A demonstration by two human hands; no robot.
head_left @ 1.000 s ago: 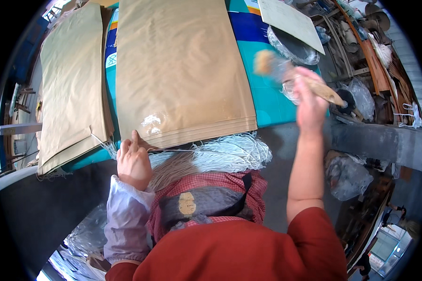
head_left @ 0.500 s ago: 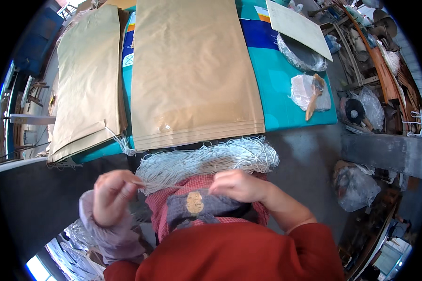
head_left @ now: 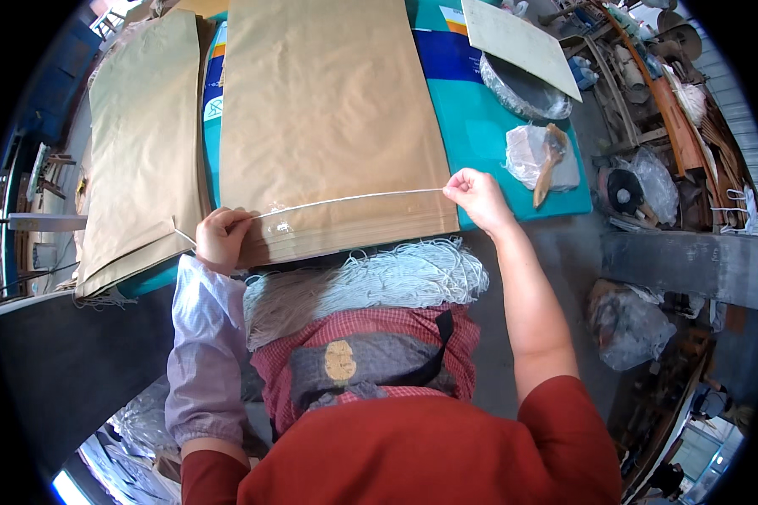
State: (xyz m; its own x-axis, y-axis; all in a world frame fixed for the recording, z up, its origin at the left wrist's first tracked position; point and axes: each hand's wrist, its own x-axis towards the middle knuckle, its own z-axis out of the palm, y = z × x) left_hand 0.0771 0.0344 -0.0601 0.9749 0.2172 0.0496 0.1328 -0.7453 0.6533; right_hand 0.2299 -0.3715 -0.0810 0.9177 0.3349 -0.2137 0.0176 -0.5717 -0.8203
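Note:
A white string (head_left: 345, 200) is stretched across the lower part of a stack of brown paper bags (head_left: 328, 101). My left hand (head_left: 221, 238) pinches its left end at the stack's left edge. At the right edge, my right hand (head_left: 477, 198) pinches the other end between thumb and fingers. Beneath the string lies a shiny wet-looking patch on the paper. A thick bundle of white strings (head_left: 370, 282) lies across my lap, just below the stack's front edge, over a red checked cloth (head_left: 459, 349).
Another pile of brown paper bags (head_left: 143, 109) is at the left. On the teal table cover (head_left: 472, 151) sit a brush (head_left: 549, 168) on a plastic-wrapped block (head_left: 524, 156), a plastic-lined round pan (head_left: 518, 88) and a pale board (head_left: 522, 42). Plastic bags (head_left: 627, 324) lie at the right.
Both hands have moved forward from above my lap to the stack's two edges. The string is now drawn taut between them across the top bag. The view has shifted slightly.

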